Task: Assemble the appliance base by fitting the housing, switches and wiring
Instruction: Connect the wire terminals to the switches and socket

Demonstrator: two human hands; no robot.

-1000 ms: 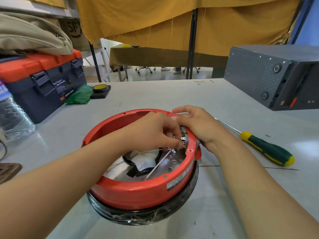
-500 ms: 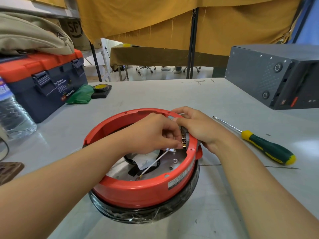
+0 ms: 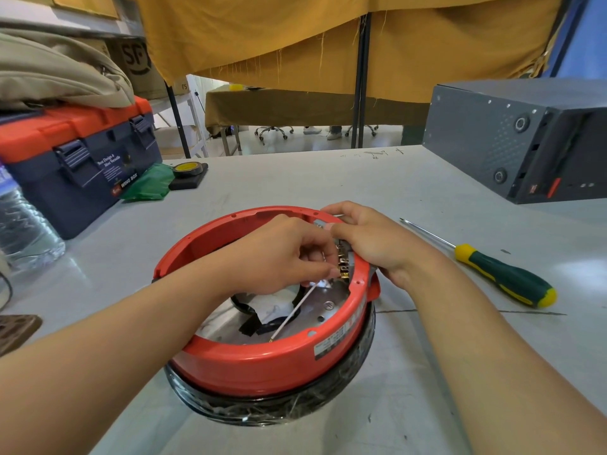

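Observation:
A round red appliance housing (image 3: 262,366) lies upside down on the grey table, resting on a black ring wrapped in clear film. Inside its right wall sits a grey switch block with brass terminals (image 3: 344,261). My left hand (image 3: 279,257) reaches inside the housing and pinches the end of a white wire (image 3: 292,315) at the terminals. My right hand (image 3: 374,241) grips the housing's right rim and the switch from outside, thumb over the top edge. Black cable loops on the metal floor of the housing.
A green and yellow screwdriver (image 3: 502,279) lies on the table to the right. A grey metal case (image 3: 512,136) stands at the back right. At the left are a blue and orange toolbox (image 3: 75,162), a water bottle (image 3: 23,224), and a tape roll (image 3: 187,169).
The white wire's free end has swung lower and to the right inside the housing. Both hands stay at the switch on the right rim.

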